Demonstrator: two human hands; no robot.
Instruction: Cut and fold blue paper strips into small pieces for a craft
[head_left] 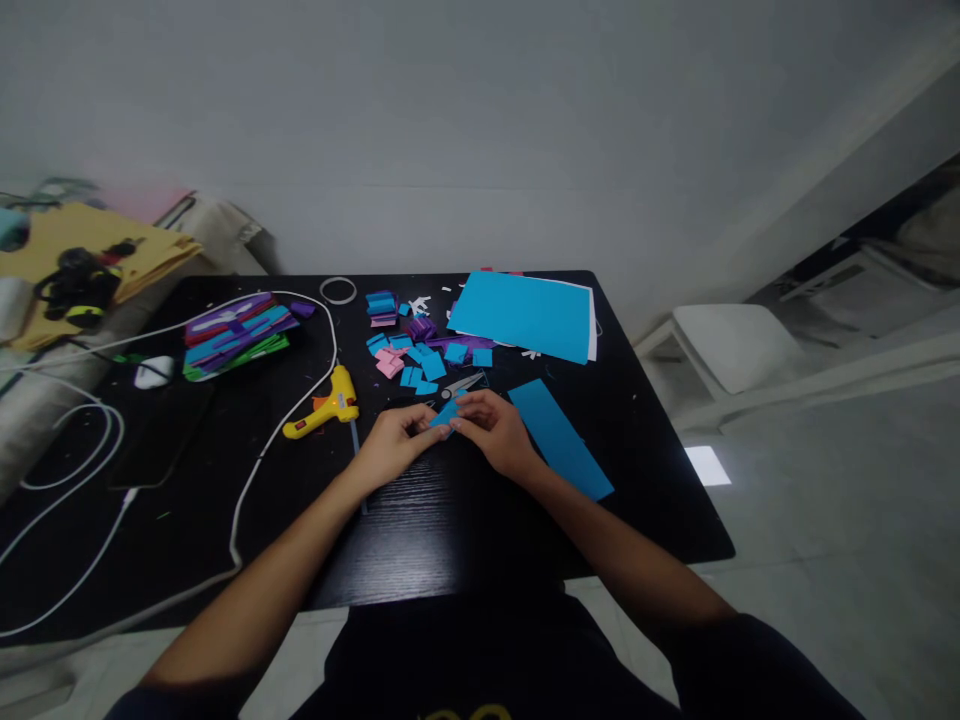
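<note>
Between my two hands, over the front middle of the black table, is a small piece of blue paper (445, 414). My left hand (401, 437) pinches its left side with thumb and fingers. On the other side, my right hand (495, 428) grips it the same way. Just beyond my fingertips lie scissors (463, 385) with their blades pointing right. Small cut blue paper pieces (433, 366) and pink paper pieces (389, 361) are scattered behind them. A long blue paper strip (561, 440) rests by my right wrist.
Blue sheets (525, 315) lie at the back right. To the left are a yellow glue gun (325, 404) with its cord, a stack of coloured paper (240, 335), a white case (154, 372) and a phone (163, 435) on a cable. A white stool (739, 345) stands right of the table (450, 540).
</note>
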